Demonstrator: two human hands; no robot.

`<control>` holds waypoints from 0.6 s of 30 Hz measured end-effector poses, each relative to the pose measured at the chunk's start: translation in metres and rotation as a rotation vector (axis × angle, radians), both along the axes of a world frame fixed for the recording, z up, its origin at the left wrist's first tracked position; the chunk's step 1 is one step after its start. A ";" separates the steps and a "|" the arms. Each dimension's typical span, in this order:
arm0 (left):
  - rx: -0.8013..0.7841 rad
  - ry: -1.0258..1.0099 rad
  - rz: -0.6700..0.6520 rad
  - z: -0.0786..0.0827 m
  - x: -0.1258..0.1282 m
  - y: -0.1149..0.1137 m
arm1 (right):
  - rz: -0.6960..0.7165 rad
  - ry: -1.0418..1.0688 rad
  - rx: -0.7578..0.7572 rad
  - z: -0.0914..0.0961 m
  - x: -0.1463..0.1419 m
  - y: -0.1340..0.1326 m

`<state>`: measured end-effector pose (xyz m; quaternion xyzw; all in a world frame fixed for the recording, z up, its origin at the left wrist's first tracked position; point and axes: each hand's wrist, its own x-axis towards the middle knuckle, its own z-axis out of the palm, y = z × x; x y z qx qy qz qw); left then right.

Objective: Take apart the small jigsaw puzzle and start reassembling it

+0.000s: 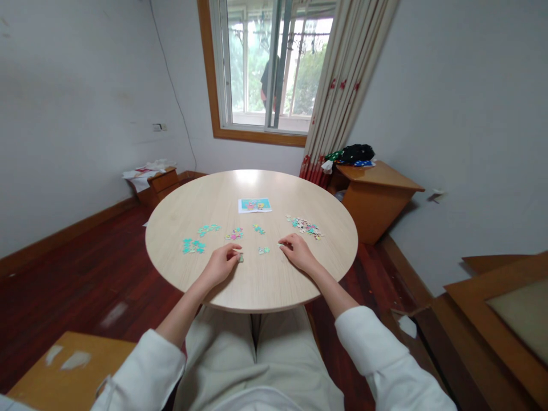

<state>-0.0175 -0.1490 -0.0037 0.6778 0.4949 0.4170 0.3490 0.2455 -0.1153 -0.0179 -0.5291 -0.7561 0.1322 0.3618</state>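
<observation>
My left hand (221, 264), at the near side of the round table, pinches a small pale-green puzzle piece (241, 258) at its fingertips. Opposite it, my right hand (297, 251) has thumb and fingers together on a small puzzle piece (280, 245), mostly hidden by the fingers. Between the hands lies a little group of pale and green pieces (264, 250). Just beyond are a pink and yellow cluster (235, 233) and a green and yellow cluster (259, 229). Teal pieces (193, 246) lie to the left, with more teal pieces (208, 229) behind them. A mixed pile (306, 226) is at right.
A picture card (254, 205) with cartoon figures lies farther back on the round table (214, 194). A wooden desk (377, 194) with clothes (357, 154) stands behind right, a low cabinet (165, 181) behind left. Beyond the window, a person (269, 83) is partly visible.
</observation>
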 end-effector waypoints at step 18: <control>-0.107 -0.069 0.025 0.002 -0.002 0.005 | 0.000 -0.006 -0.018 0.003 -0.001 -0.001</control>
